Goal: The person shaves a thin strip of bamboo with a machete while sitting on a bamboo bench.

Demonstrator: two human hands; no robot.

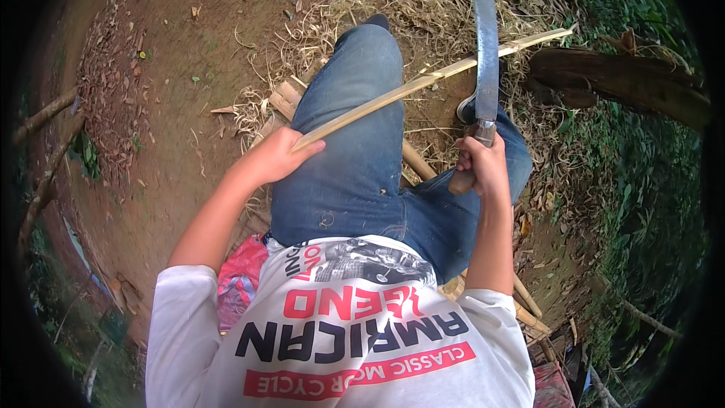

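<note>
My left hand point(283, 156) is closed round the near end of a long pale bamboo strip point(385, 98). The strip slants across my jeans-clad thigh and runs up to the right. My right hand point(483, 162) grips the handle of a machete point(487, 53), whose long, worn blade points away from me. The blade crosses the strip near its far part; whether they touch I cannot tell.
Curled shavings point(362, 0) litter the ground ahead. A dark log point(619, 79) lies at the right, beside green plants point(649, 196). Bamboo poles point(419, 160) lie beneath my legs. Branches point(49, 166) stand at the far left. A pink cloth point(240, 279) is by my left hip.
</note>
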